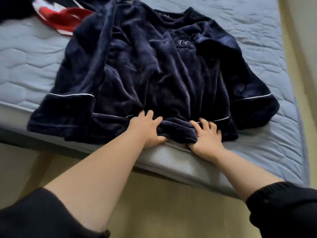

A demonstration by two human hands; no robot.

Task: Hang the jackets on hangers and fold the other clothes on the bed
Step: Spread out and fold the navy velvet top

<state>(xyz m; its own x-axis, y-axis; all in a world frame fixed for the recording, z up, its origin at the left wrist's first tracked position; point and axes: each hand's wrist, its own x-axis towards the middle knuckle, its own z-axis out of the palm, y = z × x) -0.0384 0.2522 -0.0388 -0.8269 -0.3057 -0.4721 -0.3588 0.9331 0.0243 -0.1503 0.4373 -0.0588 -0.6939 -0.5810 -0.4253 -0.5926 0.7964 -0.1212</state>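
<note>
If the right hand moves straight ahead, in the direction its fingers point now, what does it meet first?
Probably the rumpled body of the dark navy fleece top, whose hem the right hand holds; depth is uncertain.

floor (171, 212): pale yellow-tan, smooth, fills the lower foreground | tan strip (295, 40): up the right edge, floor or wall unclear | red-and-white item (60, 19): top left, blurred, kind unclear

My left hand (147, 129) and right hand (208, 137) hide their thumbs under the navy fleece top (154, 74). Upper left, a red and white thing (66, 19) is blurry.
</note>
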